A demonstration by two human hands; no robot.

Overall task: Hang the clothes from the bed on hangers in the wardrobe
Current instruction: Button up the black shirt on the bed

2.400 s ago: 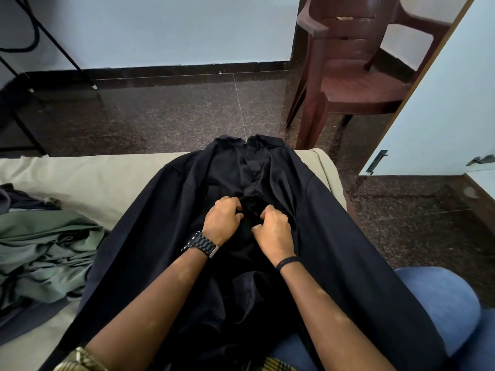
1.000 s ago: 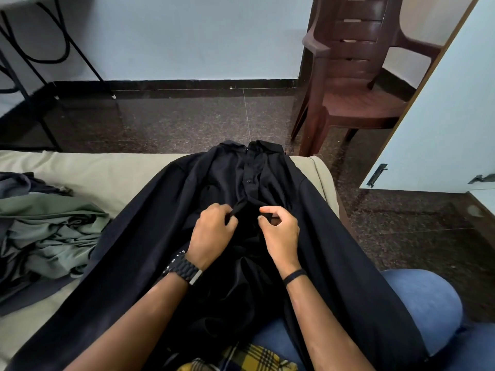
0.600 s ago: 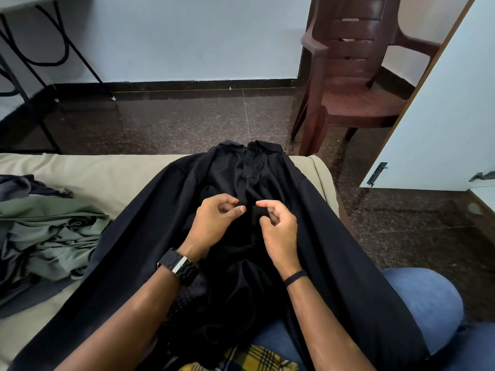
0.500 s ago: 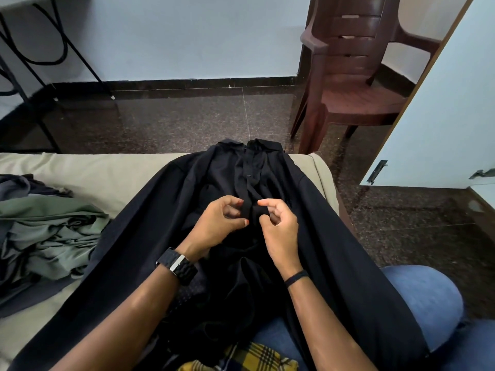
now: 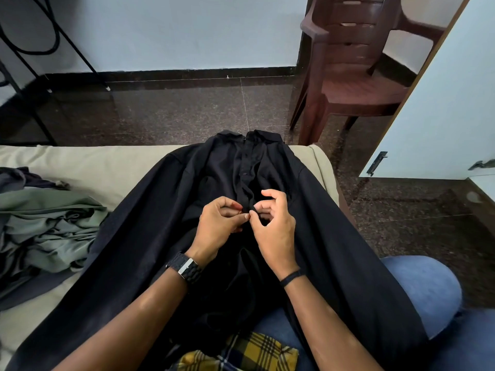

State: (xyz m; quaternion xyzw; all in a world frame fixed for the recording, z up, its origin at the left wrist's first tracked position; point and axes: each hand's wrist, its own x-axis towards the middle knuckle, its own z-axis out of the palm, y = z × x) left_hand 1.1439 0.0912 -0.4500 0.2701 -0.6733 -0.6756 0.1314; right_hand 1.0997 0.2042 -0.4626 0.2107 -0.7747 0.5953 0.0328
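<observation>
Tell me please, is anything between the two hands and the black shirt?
No. The left hand and right hand both pinch the black shirt directly at its front placket; nothing lies between.

Bare bed (image 5: 88,167) left of black shirt (image 5: 150,223); green clothes pile (image 5: 45,228) blocks far left; chair (image 5: 353,76) ahead right.

- We can read no text, label, brand, number or sign anywhere in the head view.
</observation>
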